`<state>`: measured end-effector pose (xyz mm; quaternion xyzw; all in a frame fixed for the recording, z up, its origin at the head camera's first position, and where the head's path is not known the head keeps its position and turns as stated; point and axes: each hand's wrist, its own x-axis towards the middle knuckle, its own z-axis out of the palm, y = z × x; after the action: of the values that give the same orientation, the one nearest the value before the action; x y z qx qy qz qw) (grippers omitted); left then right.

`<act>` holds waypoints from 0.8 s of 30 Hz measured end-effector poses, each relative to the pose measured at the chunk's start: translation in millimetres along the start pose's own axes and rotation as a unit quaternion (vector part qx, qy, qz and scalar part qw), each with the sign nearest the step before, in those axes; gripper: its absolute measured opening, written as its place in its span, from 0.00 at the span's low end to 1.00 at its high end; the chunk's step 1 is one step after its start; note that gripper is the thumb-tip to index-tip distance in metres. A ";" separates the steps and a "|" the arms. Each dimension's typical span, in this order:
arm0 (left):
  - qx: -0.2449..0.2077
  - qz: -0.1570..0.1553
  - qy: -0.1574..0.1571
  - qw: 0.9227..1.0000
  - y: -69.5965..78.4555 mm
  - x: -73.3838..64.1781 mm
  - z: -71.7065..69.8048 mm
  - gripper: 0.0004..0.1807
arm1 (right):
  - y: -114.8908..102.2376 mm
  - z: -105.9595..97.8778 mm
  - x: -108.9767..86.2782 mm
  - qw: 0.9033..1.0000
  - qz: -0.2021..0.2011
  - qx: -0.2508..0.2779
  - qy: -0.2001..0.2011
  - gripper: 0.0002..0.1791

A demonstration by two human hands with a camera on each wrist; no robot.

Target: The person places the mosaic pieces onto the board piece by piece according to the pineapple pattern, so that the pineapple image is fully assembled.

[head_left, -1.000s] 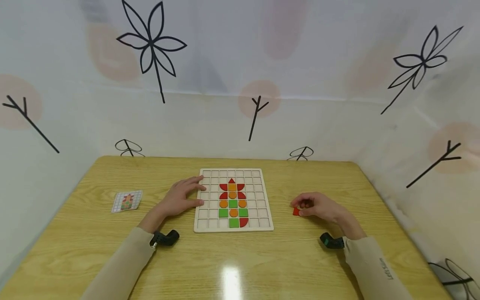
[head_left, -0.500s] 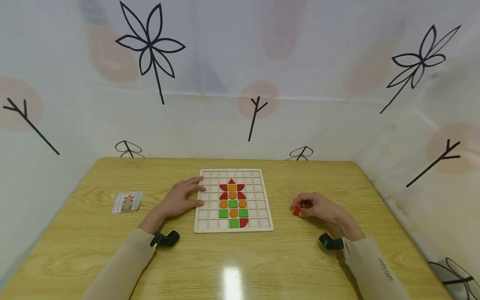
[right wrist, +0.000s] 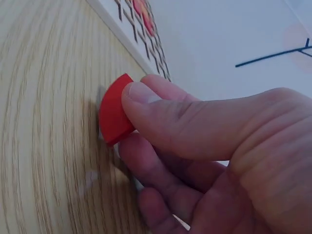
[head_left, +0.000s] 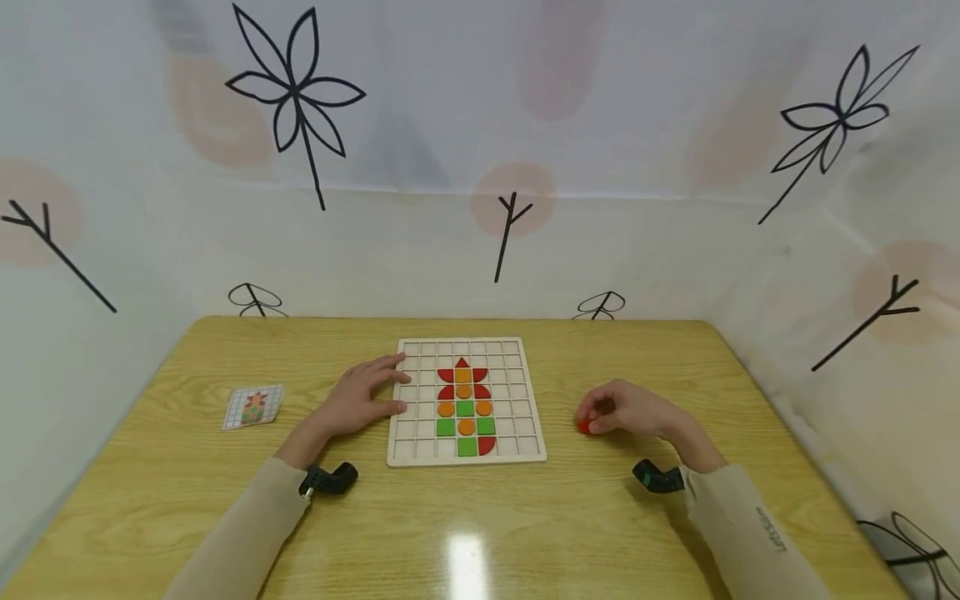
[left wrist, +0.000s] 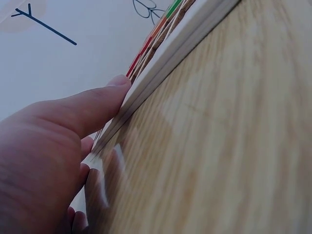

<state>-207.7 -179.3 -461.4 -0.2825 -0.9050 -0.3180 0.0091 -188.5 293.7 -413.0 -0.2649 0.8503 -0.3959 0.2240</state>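
My right hand point(head_left: 630, 408) pinches a red quarter-circle tile point(right wrist: 114, 112) between thumb and fingers, low over the table to the right of the grid board point(head_left: 517, 358). In the head view the fingers partly cover that tile. My left hand point(head_left: 360, 396) rests at the board's left edge with its fingers spread. Its thumb touches the board's side in the left wrist view. Red, orange and green tiles form a figure in the board's middle columns. At the bottom of it, a green square point(head_left: 467, 447) sits beside a red quarter-circle point(head_left: 487, 445).
A small card point(head_left: 253, 407) printed with a similar coloured figure on a grid lies at the left of the wooden table point(head_left: 375, 533). Behind the table and along its sides hangs a pale curtain point(head_left: 420, 250) with plant drawings.
The red tile has turned in my right hand's fingers, and that hand has shifted slightly left. My left hand stays at the board's edge.
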 end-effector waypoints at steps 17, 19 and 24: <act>0.004 -0.005 -0.008 1.000 -2.0 -1.4 -2.1 0.23 | -32.2 44.7 29.6 0.998 -0.060 -0.020 0.019 0.12; 0.003 -0.001 -0.008 1.000 -1.6 -1.2 -2.4 0.23 | -36.5 52.5 34.3 0.997 -0.070 -0.022 0.020 0.12; 0.001 0.001 -0.009 1.000 -1.9 -0.5 -2.9 0.23 | -47.8 71.2 47.2 0.996 -0.085 -0.015 0.039 0.12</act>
<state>-208.8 -182.5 -460.3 -0.2858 -0.9051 -0.3147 0.0016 -169.3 198.5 -424.9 -0.3236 0.8389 -0.4102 0.1522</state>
